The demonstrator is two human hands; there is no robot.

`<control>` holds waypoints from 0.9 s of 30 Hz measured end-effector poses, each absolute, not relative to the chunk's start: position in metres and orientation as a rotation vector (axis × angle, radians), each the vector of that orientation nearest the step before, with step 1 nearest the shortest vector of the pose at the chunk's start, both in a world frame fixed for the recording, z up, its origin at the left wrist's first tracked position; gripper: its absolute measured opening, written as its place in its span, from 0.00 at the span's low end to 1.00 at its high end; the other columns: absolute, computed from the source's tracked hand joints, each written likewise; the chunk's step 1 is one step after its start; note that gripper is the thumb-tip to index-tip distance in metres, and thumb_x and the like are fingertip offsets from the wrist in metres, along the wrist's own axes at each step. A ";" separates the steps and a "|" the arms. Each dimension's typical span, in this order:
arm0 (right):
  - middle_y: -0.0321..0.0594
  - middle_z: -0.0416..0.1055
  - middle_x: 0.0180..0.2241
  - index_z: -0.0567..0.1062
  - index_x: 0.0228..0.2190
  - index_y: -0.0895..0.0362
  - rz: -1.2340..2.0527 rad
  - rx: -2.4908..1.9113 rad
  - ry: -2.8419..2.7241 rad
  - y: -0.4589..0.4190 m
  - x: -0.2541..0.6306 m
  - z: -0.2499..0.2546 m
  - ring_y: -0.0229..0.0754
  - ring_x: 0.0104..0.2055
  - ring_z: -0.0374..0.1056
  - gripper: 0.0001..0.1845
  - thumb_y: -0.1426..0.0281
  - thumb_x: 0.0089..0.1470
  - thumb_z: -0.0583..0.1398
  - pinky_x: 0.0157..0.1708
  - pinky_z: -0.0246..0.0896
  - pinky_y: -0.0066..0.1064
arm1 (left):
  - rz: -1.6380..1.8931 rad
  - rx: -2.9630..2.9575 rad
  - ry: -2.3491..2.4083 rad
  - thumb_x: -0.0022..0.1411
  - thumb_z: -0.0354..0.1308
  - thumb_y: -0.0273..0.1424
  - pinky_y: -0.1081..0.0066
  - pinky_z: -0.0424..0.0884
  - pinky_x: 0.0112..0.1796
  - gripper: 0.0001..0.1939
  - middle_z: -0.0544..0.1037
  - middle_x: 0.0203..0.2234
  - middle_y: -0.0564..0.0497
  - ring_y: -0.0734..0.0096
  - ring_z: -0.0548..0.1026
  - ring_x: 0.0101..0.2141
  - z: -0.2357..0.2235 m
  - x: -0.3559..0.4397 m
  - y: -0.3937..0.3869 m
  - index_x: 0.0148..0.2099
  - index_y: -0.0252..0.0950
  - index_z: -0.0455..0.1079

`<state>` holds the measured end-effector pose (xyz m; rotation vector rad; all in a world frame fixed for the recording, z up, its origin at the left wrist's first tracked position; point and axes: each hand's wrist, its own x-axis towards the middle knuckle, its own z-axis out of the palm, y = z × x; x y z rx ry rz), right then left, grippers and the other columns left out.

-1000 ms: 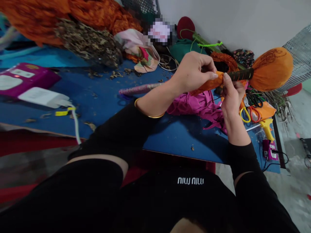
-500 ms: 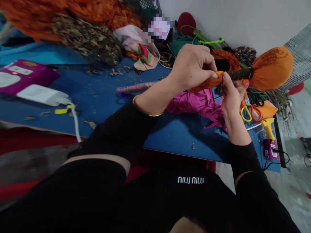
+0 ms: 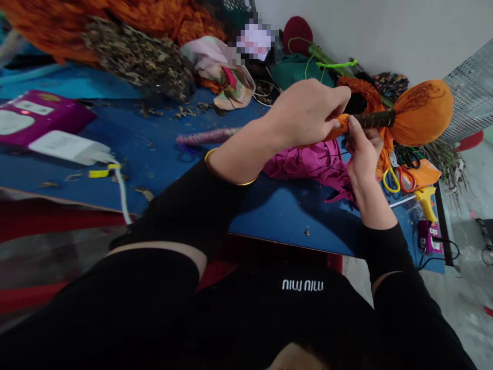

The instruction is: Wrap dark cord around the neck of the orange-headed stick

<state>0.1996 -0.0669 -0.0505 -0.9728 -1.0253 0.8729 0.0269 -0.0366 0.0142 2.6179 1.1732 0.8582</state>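
The round orange head point(image 3: 423, 115) is puffed, with dark curling lines on its upper side, and it is gathered tightly at one end of a dark stick point(image 3: 375, 119), wound with thin orange thread. Near the other end, the left hand point(image 3: 308, 115) and the right hand point(image 3: 364, 146) pinch orange cloth point(image 3: 342, 121), partly hidden, above the worktop point(image 3: 285, 210).

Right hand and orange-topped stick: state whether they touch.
Touching. The head view shows the right hand pinching the orange-topped stick, thumb against it beside the dark section.
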 end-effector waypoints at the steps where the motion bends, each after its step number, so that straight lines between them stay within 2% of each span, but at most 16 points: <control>1: 0.31 0.63 0.23 0.72 0.25 0.53 0.850 -0.975 -1.037 -0.067 0.198 -0.051 0.35 0.27 0.68 0.28 0.48 0.49 0.77 0.29 0.75 0.30 | 0.871 2.567 1.205 0.62 0.64 0.29 0.59 0.68 0.38 0.03 0.82 0.29 0.51 0.59 0.76 0.33 0.019 0.025 -0.039 0.36 0.45 0.75; 3: 0.27 0.54 0.20 0.68 0.23 0.51 0.782 -0.998 -1.067 -0.069 0.196 -0.052 0.32 0.21 0.55 0.31 0.45 0.49 0.77 0.22 0.67 0.29 | 0.874 2.417 1.171 0.59 0.69 0.27 0.61 0.66 0.38 0.09 0.81 0.27 0.52 0.62 0.75 0.33 0.028 0.020 -0.042 0.30 0.43 0.73; 5: 0.26 0.47 0.20 0.64 0.21 0.50 0.729 -1.040 -1.091 -0.070 0.194 -0.054 0.31 0.20 0.45 0.33 0.43 0.53 0.74 0.18 0.55 0.29 | 0.859 2.311 1.171 0.57 0.71 0.25 0.62 0.64 0.38 0.13 0.77 0.25 0.54 0.65 0.72 0.31 0.035 0.015 -0.045 0.26 0.41 0.71; 7: 0.26 0.45 0.20 0.62 0.21 0.50 0.708 -1.063 -1.105 -0.071 0.193 -0.055 0.32 0.21 0.41 0.33 0.44 0.55 0.73 0.18 0.48 0.31 | 0.797 2.328 1.254 0.54 0.73 0.24 0.62 0.64 0.39 0.16 0.72 0.21 0.55 0.68 0.68 0.28 0.038 0.009 -0.044 0.23 0.40 0.70; 10: 0.26 0.46 0.22 0.66 0.23 0.49 0.749 -1.046 -1.087 -0.072 0.194 -0.053 0.33 0.22 0.41 0.29 0.47 0.52 0.75 0.21 0.49 0.33 | 0.672 2.383 1.298 0.55 0.76 0.30 0.64 0.67 0.43 0.16 0.70 0.19 0.56 0.70 0.65 0.28 0.037 -0.001 -0.037 0.22 0.39 0.71; 12: 0.25 0.46 0.22 0.65 0.24 0.49 0.746 -1.058 -1.070 -0.072 0.195 -0.052 0.33 0.23 0.41 0.29 0.47 0.50 0.75 0.23 0.51 0.33 | 0.768 2.317 1.255 0.63 0.72 0.40 0.64 0.71 0.45 0.15 0.79 0.25 0.51 0.67 0.71 0.31 0.034 -0.006 -0.032 0.30 0.38 0.77; 13: 0.25 0.46 0.22 0.64 0.24 0.49 0.734 -1.076 -1.068 -0.072 0.195 -0.051 0.33 0.23 0.41 0.31 0.47 0.51 0.75 0.24 0.50 0.32 | 0.904 2.278 1.238 0.68 0.68 0.44 0.63 0.73 0.48 0.14 0.84 0.33 0.48 0.63 0.76 0.36 0.032 -0.007 -0.030 0.39 0.37 0.81; 14: 0.25 0.47 0.21 0.62 0.23 0.49 0.718 -1.093 -1.069 -0.072 0.195 -0.051 0.33 0.23 0.41 0.32 0.47 0.52 0.75 0.24 0.48 0.32 | 1.032 2.260 1.208 0.71 0.65 0.45 0.61 0.74 0.52 0.18 0.87 0.43 0.44 0.58 0.80 0.43 0.030 -0.005 -0.030 0.51 0.36 0.81; 16: 0.26 0.49 0.21 0.61 0.21 0.50 0.707 -1.091 -1.081 -0.073 0.194 -0.052 0.33 0.24 0.42 0.33 0.45 0.53 0.74 0.24 0.44 0.32 | 1.196 2.318 1.093 0.72 0.62 0.42 0.56 0.71 0.65 0.34 0.79 0.66 0.36 0.49 0.78 0.63 0.024 0.004 -0.034 0.73 0.30 0.67; 17: 0.27 0.50 0.21 0.61 0.21 0.50 0.712 -1.074 -1.087 -0.073 0.193 -0.053 0.33 0.24 0.42 0.34 0.45 0.53 0.74 0.24 0.44 0.32 | 1.156 2.399 1.002 0.70 0.64 0.40 0.55 0.65 0.71 0.42 0.73 0.72 0.31 0.46 0.72 0.70 0.021 0.011 -0.039 0.77 0.24 0.60; 19: 0.27 0.49 0.21 0.60 0.19 0.50 0.720 -1.044 -1.088 -0.072 0.192 -0.055 0.33 0.24 0.43 0.35 0.45 0.54 0.73 0.25 0.43 0.31 | 0.940 2.588 0.889 0.62 0.65 0.30 0.56 0.60 0.75 0.51 0.60 0.79 0.31 0.46 0.63 0.77 0.015 0.029 -0.050 0.82 0.23 0.49; 20: 0.27 0.48 0.21 0.59 0.19 0.50 0.709 -1.041 -1.077 -0.072 0.191 -0.056 0.33 0.23 0.42 0.36 0.44 0.54 0.73 0.24 0.43 0.31 | 0.849 2.654 0.940 0.57 0.61 0.23 0.55 0.61 0.75 0.55 0.58 0.80 0.29 0.44 0.62 0.77 0.013 0.039 -0.056 0.83 0.20 0.45; 22: 0.27 0.47 0.21 0.57 0.18 0.50 0.668 -1.062 -1.064 -0.071 0.190 -0.060 0.33 0.23 0.42 0.38 0.45 0.56 0.72 0.24 0.42 0.32 | 0.704 2.691 1.127 0.57 0.54 0.17 0.51 0.70 0.68 0.56 0.57 0.81 0.32 0.38 0.71 0.71 0.010 0.055 -0.064 0.86 0.27 0.40; 23: 0.27 0.47 0.21 0.56 0.18 0.50 0.642 -1.078 -1.063 -0.071 0.190 -0.061 0.33 0.23 0.42 0.38 0.45 0.57 0.72 0.24 0.42 0.32 | 0.705 2.627 1.220 0.62 0.51 0.18 0.51 0.75 0.62 0.53 0.59 0.80 0.35 0.38 0.77 0.66 0.009 0.060 -0.066 0.87 0.35 0.40; 25: 0.28 0.47 0.22 0.57 0.18 0.50 0.611 -1.108 -1.074 -0.072 0.188 -0.063 0.35 0.24 0.43 0.37 0.45 0.58 0.72 0.24 0.46 0.32 | 0.654 2.548 1.375 0.71 0.46 0.21 0.49 0.78 0.55 0.47 0.70 0.74 0.35 0.36 0.82 0.59 0.007 0.066 -0.067 0.87 0.42 0.39; 27: 0.29 0.48 0.22 0.57 0.19 0.50 0.613 -1.112 -1.079 -0.074 0.186 -0.062 0.36 0.25 0.44 0.37 0.44 0.58 0.71 0.25 0.49 0.32 | 0.593 2.517 1.472 0.75 0.46 0.23 0.49 0.78 0.53 0.42 0.80 0.64 0.35 0.35 0.83 0.57 0.006 0.065 -0.064 0.87 0.41 0.44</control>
